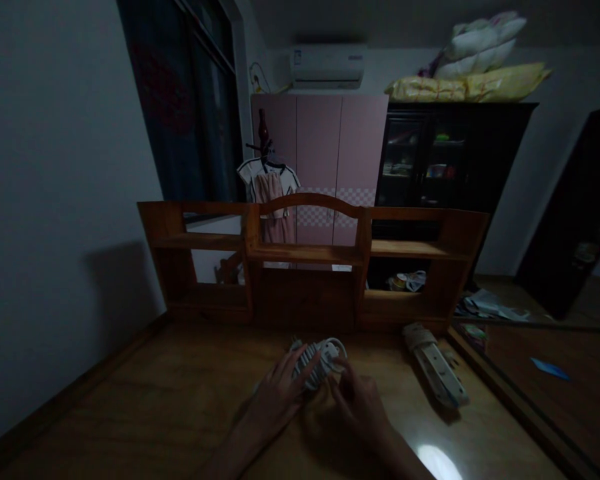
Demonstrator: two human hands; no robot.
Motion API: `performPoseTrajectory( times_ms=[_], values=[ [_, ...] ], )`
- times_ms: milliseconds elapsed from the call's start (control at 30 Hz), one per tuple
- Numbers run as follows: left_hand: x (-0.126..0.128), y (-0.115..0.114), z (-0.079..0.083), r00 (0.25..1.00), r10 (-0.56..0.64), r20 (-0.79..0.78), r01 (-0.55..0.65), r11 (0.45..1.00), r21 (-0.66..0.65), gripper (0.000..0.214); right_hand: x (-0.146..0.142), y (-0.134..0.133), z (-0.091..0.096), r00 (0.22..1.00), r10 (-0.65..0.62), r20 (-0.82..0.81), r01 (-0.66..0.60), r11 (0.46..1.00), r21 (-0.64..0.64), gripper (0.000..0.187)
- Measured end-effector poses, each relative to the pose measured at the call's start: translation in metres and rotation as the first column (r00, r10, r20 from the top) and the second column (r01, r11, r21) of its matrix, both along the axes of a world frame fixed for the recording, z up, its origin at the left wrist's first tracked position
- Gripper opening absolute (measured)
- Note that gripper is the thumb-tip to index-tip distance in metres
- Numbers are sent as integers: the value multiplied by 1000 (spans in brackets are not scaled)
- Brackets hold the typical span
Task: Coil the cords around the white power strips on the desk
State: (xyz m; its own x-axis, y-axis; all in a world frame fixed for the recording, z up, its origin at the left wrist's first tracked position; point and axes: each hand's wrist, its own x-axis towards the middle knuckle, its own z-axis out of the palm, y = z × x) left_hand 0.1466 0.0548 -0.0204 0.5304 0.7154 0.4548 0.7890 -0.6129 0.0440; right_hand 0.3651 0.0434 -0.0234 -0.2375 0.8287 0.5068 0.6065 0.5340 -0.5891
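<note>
A white power strip (307, 363) wound with its own cord lies on the wooden desktop in front of me. My left hand (280, 390) grips it from the left, with fingers laid across the windings. A loop of the white cord (342, 345) stands out at the strip's right end. There my right hand (359, 395) has its fingers curled and pinched at the cord; the exact contact is dim. Farther right lies a second white power strip (440, 373), its cord bundled at the far end and a plug beside it.
A wooden shelf unit (307, 253) stands along the back of the desktop (180, 393). A white wall (70, 220) borders the left, and a raised edge (505, 393) runs along the right. Behind stand a pink wardrobe (317, 140) and a dark cabinet (490, 153).
</note>
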Motion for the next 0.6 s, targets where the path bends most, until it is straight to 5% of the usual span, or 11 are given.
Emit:
performPoseTrajectory(
  times_ms=[100,267,600],
  values=[
    [1,-5,6,1000,-4,-22,3,999,-39,91,-7,3,-5,999,-45,-15,45,997,-61,50],
    [4,-9,9,1000,19,-16,-20,997,-78,95,0,10,-12,996,-86,0,86,994,-70,25],
    [2,-1,-6,941,276,193,-263,960,-92,97,3,10,-10,1000,-22,14,22,1000,-2,22]
  ],
)
